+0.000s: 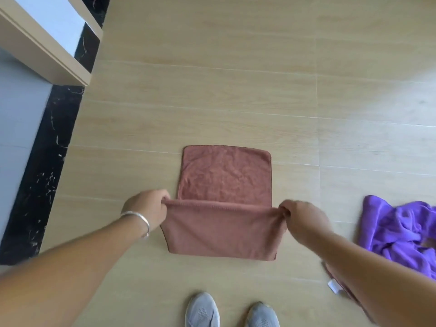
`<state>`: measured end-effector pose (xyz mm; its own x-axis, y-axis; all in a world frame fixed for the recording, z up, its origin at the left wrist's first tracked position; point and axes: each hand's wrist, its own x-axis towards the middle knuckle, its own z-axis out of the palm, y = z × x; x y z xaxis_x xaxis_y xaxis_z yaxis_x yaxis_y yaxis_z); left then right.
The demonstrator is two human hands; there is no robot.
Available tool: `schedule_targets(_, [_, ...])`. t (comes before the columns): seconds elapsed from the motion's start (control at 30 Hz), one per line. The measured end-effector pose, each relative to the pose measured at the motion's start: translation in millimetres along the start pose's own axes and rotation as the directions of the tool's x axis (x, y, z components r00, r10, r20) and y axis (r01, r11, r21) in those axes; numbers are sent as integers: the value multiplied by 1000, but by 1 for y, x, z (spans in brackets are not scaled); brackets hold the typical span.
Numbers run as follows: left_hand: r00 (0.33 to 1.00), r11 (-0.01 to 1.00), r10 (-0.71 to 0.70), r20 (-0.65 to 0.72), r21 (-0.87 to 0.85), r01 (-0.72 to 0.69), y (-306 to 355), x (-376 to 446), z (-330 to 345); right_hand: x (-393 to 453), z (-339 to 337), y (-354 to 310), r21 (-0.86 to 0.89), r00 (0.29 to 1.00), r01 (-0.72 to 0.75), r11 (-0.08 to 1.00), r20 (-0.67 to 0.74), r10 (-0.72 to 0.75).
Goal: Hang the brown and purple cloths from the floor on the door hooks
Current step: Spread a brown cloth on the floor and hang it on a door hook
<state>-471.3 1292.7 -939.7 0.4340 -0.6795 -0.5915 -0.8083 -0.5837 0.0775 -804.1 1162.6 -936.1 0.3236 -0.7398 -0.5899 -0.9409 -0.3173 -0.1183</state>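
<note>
Brown microfibre fills the middle of the view: the brown cloth (224, 175) hangs from both hands, stretched taut between them along a stitched edge. The left hand (147, 210) pinches the cloth's left corner with fingers curled over the hem, and a silver bangle (139, 220) circles that wrist. The right hand (299, 217) pinches the right corner the same way, the fabric bunched slightly at its fingertips. Below the held edge the near flap of the cloth drops toward the person, while the far part lies flat on the floor (236, 79), its far corners rounded and its hem dark-stitched.

The purple cloth (398, 230) lies crumpled on the floor to the right, apart from the brown one and partly cut off by the picture's edge. Just near of it, under the right forearm, a strip of another brownish fabric with a small white tag (333, 286) shows; what it belongs to cannot be told.

The floor is pale wood-look tile with thin joints. At the left runs a black marble threshold (44, 161) with white veins, and beyond it a grey floor. A beige door frame (47, 53) crosses the far left corner. Two grey mesh shoes (203, 311) point away at the near edge.
</note>
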Motion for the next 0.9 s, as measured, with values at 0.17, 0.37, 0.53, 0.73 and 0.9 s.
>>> schedule_targets(0.17, [985, 990, 39, -166, -130, -61, 22, 107, -25, 104, -32, -9, 198, 970, -152, 968, -158, 184])
schedule_targets(0.37, [994, 991, 18, -106, -131, -32, 26, 104, 42, 107, 18, -23, 177, 979, -201, 963, 14, 202])
schedule_targets(0.53, [982, 966, 172, 80, 180, -184, 12, 45, 130, 65, 96, -19, -55, 985, -2, 998, 170, 12])
schedule_targets(0.73, [933, 860, 315, 173, 363, -358, -2, 35, 198, 54, 169, 3, -320, 967, 224, 920, 186, -171])
schedule_targets(0.9, [908, 822, 364, 206, 387, -418, -10, 40, 239, 52, 212, 6, -449, 940, 325, 832, 253, -230])
